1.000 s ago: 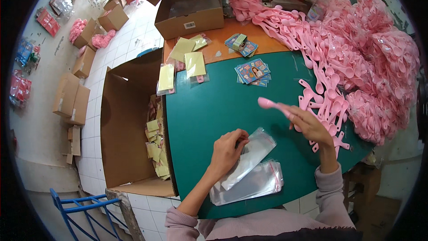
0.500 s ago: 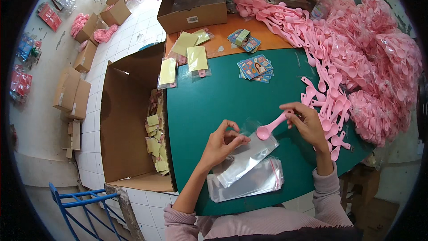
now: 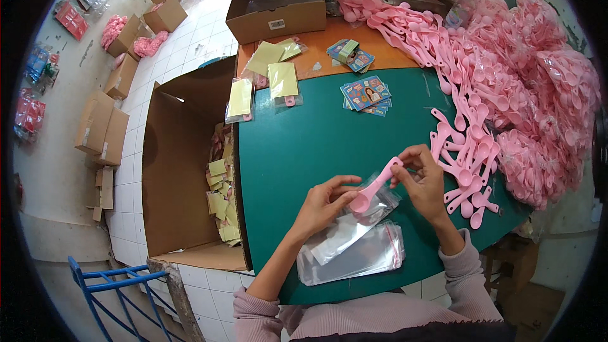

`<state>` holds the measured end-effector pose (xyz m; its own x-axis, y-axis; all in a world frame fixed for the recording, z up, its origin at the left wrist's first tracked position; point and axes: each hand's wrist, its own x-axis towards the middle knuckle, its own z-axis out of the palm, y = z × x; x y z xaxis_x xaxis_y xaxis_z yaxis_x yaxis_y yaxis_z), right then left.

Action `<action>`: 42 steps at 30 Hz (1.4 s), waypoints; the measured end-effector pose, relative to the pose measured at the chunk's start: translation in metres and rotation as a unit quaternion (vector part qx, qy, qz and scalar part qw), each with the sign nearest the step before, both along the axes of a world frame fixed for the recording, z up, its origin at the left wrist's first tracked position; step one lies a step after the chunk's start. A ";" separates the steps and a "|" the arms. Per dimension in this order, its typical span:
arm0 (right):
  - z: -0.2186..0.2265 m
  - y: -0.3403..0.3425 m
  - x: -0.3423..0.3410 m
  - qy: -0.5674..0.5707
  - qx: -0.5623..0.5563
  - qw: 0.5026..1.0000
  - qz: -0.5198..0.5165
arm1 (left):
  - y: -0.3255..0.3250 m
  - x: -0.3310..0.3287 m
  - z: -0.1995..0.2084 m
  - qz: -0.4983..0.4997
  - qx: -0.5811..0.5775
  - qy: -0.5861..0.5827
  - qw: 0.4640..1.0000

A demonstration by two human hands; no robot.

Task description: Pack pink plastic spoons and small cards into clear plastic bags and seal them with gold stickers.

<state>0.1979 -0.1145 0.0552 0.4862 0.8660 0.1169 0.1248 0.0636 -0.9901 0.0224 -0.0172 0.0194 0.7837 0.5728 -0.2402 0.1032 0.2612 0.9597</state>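
Pink spoon (image 3: 378, 183) has shifted leftward, contact with clear bag (image 3: 385, 204) unclear.

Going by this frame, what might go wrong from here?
The right hand holds the pink spoon near its handle end, so the bowl might swing or slip.

The spoon's bowl is close to the left hand and thin clear film, which could crease or snag; whether it is inside a bag is hard to tell.

The clear bags lie loosely overlapped beneath the hands, so a brush might slide them out of line.
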 end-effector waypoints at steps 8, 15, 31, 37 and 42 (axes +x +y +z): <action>0.011 0.036 0.011 -0.103 0.055 0.992 0.051 | 0.041 0.020 0.018 -0.056 0.043 0.040 0.997; -0.024 0.100 0.053 -0.073 0.000 0.988 0.134 | 0.073 0.035 0.010 -0.003 -0.070 0.001 0.998; -0.003 0.093 0.093 -0.144 -0.113 0.982 0.051 | 0.079 0.032 0.006 -0.058 -0.033 0.035 0.997; 0.004 0.064 0.070 -0.062 -0.109 0.978 0.165 | 0.076 0.034 0.005 -0.028 -0.037 0.062 0.997; 0.019 0.060 0.073 -0.076 -0.082 0.991 0.077 | 0.072 0.038 0.007 -0.050 -0.031 0.043 0.997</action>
<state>0.2705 -0.0549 0.0745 0.3346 0.9419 0.0304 0.2751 -0.0668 -0.9591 0.0606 0.0553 0.0266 0.8110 0.4745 -0.3422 0.2137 0.3043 0.9283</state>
